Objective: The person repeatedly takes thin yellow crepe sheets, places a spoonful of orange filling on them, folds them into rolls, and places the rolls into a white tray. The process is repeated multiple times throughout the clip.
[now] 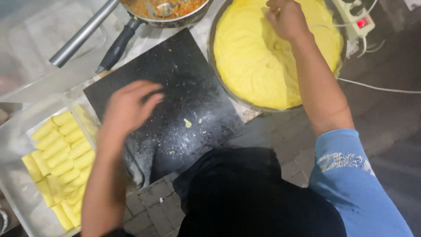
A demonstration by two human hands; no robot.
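My left hand [128, 106] hovers over the left edge of a black stone board [184, 79], fingers loosely curled and apart, holding nothing I can see. My right hand [286, 18] reaches into a large round pan [214, 30] stacked with thin yellow crepes [258, 61], fingers pinched at the top sheet near the far rim. A small yellow scrap [187, 123] lies on the board. To the left, a clear tray [17, 193] holds several yellow rolled crepes [61, 153] in rows.
A frying pan with orange filling and a spoon [164, 8] sits at the top, its black handle [117, 46] pointing toward the board. A metal pipe [81, 35] crosses the top left. A white power strip [357, 17] and cable lie at right. Paving bricks [149, 206] show below.
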